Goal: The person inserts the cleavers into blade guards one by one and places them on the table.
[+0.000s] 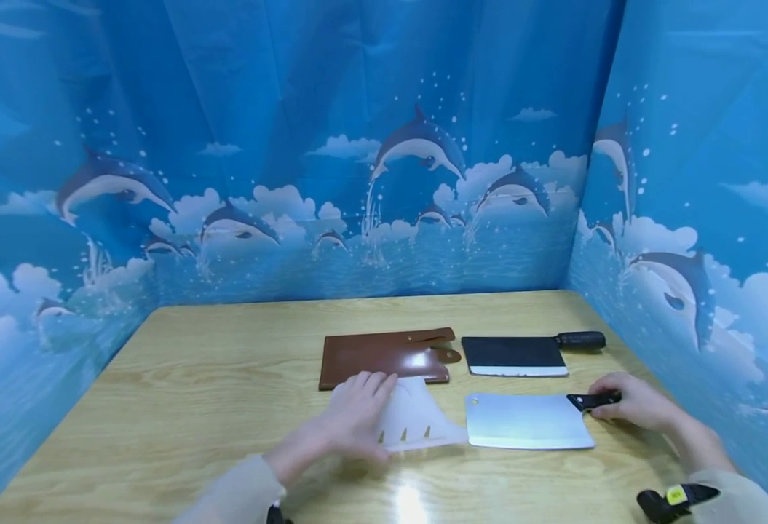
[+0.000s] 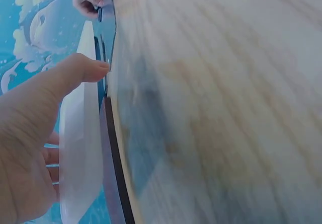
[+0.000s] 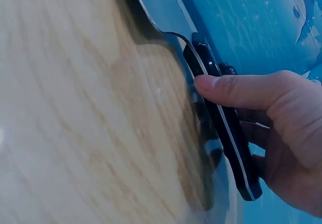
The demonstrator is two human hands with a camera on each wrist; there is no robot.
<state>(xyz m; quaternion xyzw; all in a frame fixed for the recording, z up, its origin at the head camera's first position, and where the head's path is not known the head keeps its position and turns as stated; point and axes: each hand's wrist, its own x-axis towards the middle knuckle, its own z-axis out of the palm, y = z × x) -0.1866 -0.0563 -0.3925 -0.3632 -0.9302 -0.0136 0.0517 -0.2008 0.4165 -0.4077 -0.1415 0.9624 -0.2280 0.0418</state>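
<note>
My left hand (image 1: pixel 357 418) spans a white translucent plastic sleeve (image 1: pixel 416 415) with small pointed slits, gripping it with the thumb at the near side. In the left wrist view the fingers pass behind this sleeve (image 2: pixel 80 148). By its black handle (image 1: pixel 601 399), my right hand (image 1: pixel 632 402) holds a silver cleaver (image 1: pixel 528 421) whose blade lies low over the table. The sleeve's right corner meets or nearly meets the blade's left end. In the right wrist view the thumb presses on the handle (image 3: pixel 226 128), with the other fingers partly hidden behind it.
Behind the sleeve lies a brown leather sheath (image 1: pixel 370 356) with a strap and snap tab. A second cleaver (image 1: pixel 513 353), dark-bladed with a black handle, lies behind the silver one. Blue dolphin-print curtains (image 1: pixel 292 145) border the wooden table (image 1: pixel 194 378) at back and right.
</note>
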